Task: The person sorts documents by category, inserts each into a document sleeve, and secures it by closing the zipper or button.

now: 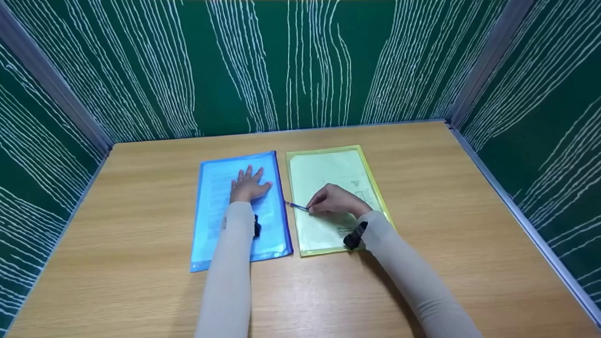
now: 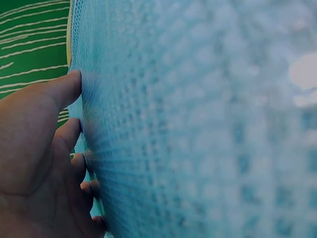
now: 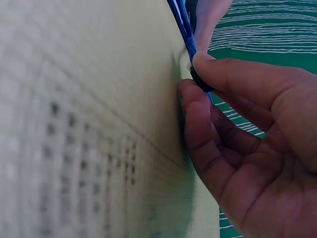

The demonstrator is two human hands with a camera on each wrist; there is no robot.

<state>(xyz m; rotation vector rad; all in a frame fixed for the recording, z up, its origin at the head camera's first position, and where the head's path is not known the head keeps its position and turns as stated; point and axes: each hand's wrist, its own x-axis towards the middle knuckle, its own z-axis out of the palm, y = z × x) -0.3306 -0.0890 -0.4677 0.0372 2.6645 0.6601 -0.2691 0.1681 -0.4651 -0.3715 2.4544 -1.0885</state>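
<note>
A blue mesh zip folder with printed sheets showing through lies on the left. My left hand rests on it with the fingers spread, and in the left wrist view the fingertips touch its mesh face. To the right lies a yellow zip folder with paper inside. Over this one, my right hand pinches a thin blue zipper pull between thumb and forefinger. The pull stretches from the blue folder's dark right edge. In the right wrist view, a dark end of the pull shows at the fingertips.
Both folders lie side by side on a wooden table, a narrow gap between them. Green panels with wavy white lines enclose the back and sides. A small black device is strapped at the right wrist.
</note>
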